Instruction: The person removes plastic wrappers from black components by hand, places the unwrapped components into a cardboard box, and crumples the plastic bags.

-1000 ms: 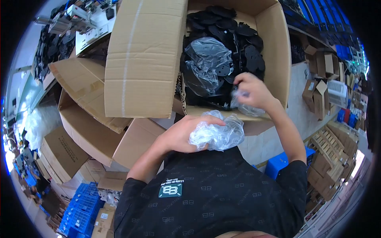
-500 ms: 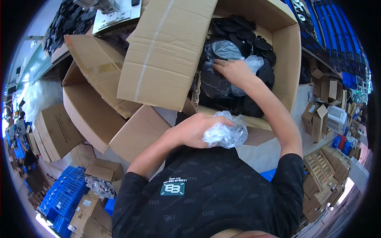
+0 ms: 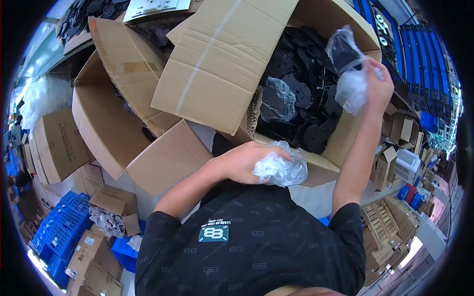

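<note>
My left hand (image 3: 252,160) is closed round a crumpled bundle of clear plastic bags (image 3: 282,166), close to my body at the near edge of the big cardboard box (image 3: 353,130). Up over that box's right side, my right hand (image 3: 377,86) grips a clear plastic bag (image 3: 351,91) that hangs loosely from the fingers. Many flat black plastic parts (image 3: 316,138) with small holes lie jumbled inside the box. Among them, on the left, rests another clear plastic bag (image 3: 278,100).
A long box flap (image 3: 212,64) folds out to the left. Beyond it stands an open cardboard box (image 3: 106,123). Blue crates (image 3: 61,227) and more cartons (image 3: 94,256) sit at lower left. On the right are wooden pallets (image 3: 380,222) and blue racks (image 3: 424,64).
My right hand has lifted out of the black parts, moving right and up with a plastic bag. My left hand keeps hold of its bundle. The view has shifted slightly.
</note>
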A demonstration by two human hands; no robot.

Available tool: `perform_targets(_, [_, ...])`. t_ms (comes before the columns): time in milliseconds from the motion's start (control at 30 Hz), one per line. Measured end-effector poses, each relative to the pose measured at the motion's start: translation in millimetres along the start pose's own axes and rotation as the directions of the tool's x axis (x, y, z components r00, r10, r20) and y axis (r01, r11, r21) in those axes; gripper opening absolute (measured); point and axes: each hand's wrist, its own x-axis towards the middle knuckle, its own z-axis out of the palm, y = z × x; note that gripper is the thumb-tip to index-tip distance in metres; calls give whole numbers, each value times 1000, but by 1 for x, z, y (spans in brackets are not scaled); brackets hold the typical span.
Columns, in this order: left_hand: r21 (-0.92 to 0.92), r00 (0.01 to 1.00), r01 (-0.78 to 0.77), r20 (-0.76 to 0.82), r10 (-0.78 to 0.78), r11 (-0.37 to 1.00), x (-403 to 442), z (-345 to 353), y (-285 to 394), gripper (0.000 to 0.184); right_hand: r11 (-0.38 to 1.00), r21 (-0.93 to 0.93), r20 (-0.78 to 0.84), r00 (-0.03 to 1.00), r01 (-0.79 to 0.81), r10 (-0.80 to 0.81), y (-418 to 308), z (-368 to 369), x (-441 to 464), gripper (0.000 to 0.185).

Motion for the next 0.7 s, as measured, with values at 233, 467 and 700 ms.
perform_targets(233, [-131,996,-63,-65,55,989,-7,-5,4,57,108,960,254,966,-259,57,106,-8,52,30])
perform_targets(467, [-165,996,-74,-66,64,983,-16,-9,0,56,363,930,-148,955,47,256,10,2,10,24])
perform_targets(700, [-144,992,-111,-76,101,983,-13,-11,-4,55,837,547,-2,1000,11,-12,20,23,-21,21])
